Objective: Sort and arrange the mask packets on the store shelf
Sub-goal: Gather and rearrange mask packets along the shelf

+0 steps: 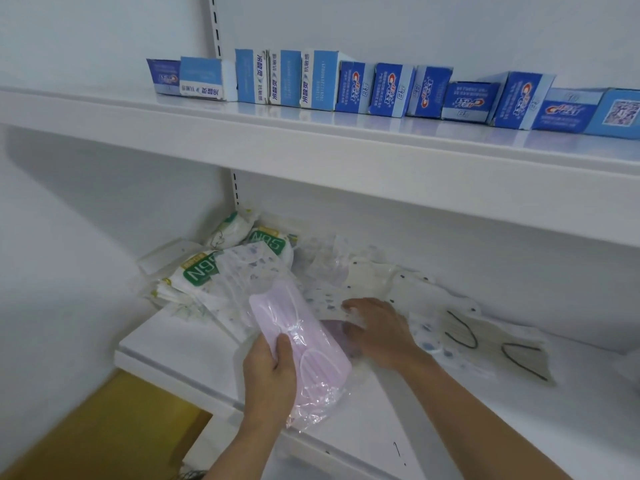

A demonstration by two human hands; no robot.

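The left hand grips a pink mask packet, thumb curled over it, just above the lower shelf. The right hand presses flat, fingers extended, on loose packets right of the pink one. Best to gather matching packets before stacking.

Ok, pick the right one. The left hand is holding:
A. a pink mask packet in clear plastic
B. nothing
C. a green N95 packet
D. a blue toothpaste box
A. The left hand grips the pink mask packet over the front of the lower shelf, while the green N95 packets lie at the back left.
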